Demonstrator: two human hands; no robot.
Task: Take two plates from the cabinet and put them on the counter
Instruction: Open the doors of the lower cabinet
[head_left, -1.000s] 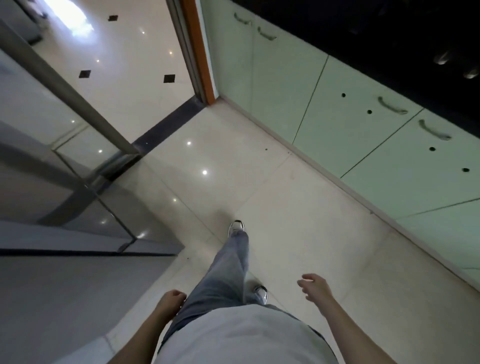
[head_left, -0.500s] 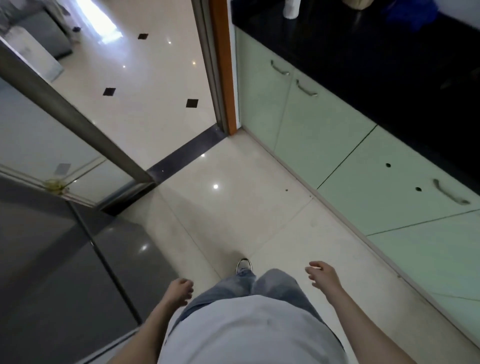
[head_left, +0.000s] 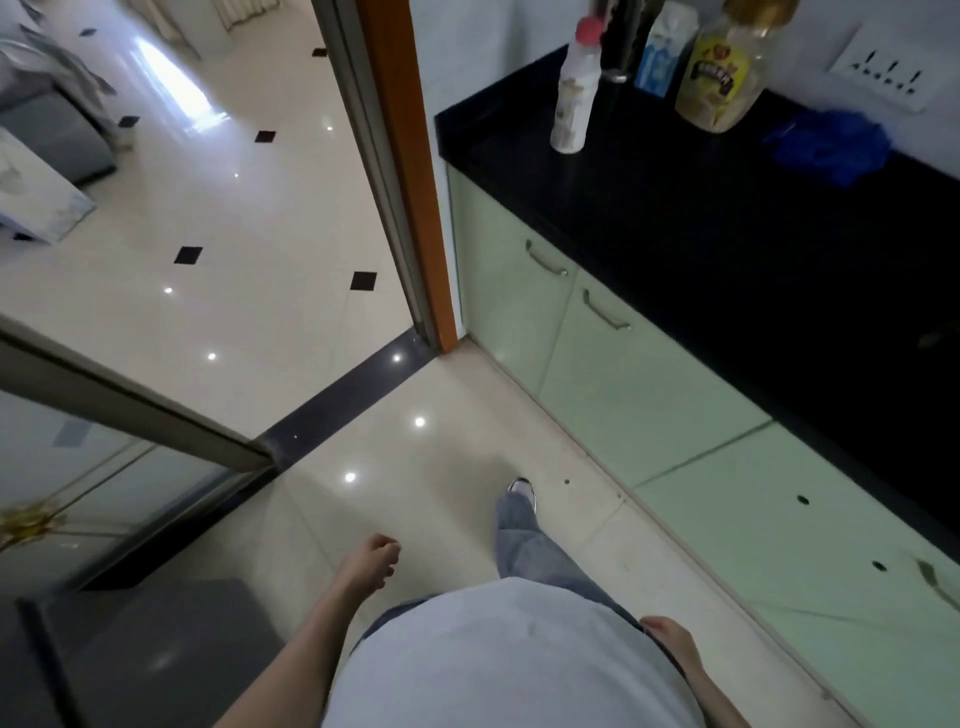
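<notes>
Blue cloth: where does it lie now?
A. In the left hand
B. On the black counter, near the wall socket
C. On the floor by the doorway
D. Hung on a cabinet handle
B: the blue cloth lies on the black counter, just below the wall socket and right of the jar; both hands are empty.

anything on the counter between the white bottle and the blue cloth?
Head view: a yellow-labelled jar stands between the white bottle and the blue cloth, toward the wall.
</notes>
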